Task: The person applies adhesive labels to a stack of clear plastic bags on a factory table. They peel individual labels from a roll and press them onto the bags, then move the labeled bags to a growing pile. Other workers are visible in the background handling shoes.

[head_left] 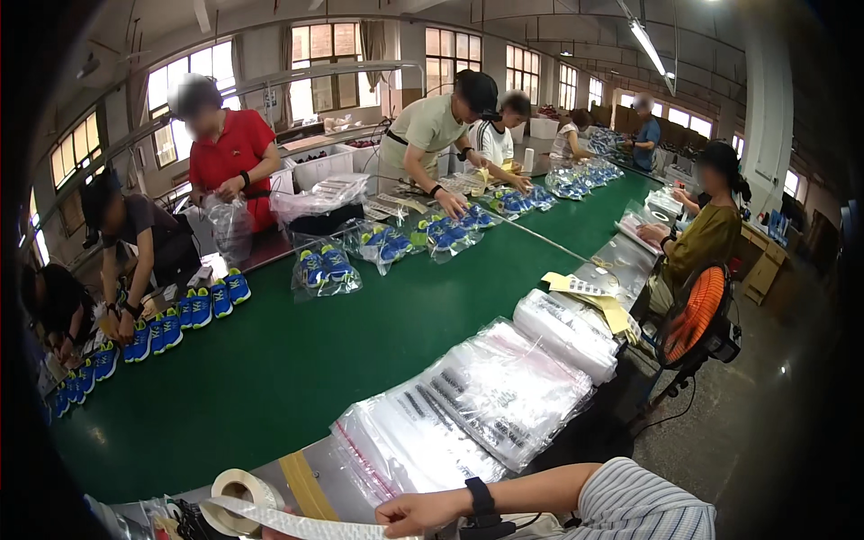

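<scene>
We see the green worktable (270, 396) stretching from near left to far right, flat clear bags (481, 400) piled along its near edge, right of centre. Nearest us, the right hand (409, 515) holds the end of the white strip (315, 525) reaching left to the roll (263, 489); the left hand (275, 535) barely shows, so we cannot tell its grip.

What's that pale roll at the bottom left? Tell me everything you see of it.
The pale roll is cream-white, ring-shaped and looks like wound paper, its round middle turned toward the camera. It sits by the near edge of the green table, partly unwound: a long white strip runs across its front to the right hand, which grips it.
</scene>
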Tool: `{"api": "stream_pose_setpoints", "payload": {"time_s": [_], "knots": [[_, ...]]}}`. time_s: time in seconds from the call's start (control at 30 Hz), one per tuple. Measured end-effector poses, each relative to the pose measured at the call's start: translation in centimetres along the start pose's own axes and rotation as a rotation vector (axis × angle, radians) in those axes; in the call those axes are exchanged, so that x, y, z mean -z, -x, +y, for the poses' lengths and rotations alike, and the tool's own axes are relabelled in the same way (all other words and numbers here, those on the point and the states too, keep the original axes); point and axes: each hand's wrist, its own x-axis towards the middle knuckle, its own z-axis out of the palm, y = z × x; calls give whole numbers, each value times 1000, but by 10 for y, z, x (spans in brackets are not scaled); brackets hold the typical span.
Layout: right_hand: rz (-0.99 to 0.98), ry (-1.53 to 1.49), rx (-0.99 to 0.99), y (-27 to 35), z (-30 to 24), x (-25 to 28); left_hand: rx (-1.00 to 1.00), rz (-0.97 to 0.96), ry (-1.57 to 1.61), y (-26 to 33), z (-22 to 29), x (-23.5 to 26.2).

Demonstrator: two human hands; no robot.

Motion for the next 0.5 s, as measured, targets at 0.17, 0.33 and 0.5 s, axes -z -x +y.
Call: {"api": "stream_pose_setpoints", "payload": {"time_s": [0.17,0.33,0.5], "knots": [[2,-83,-81,57,-19,28,-170,331,-53,22,-2,32],[473,-19,-148,77,-38,47,-73,126,-132,34,-6,-8],[717,-100,-39,58,-39,38,-330,161,-498,72,-50,-62]]}}
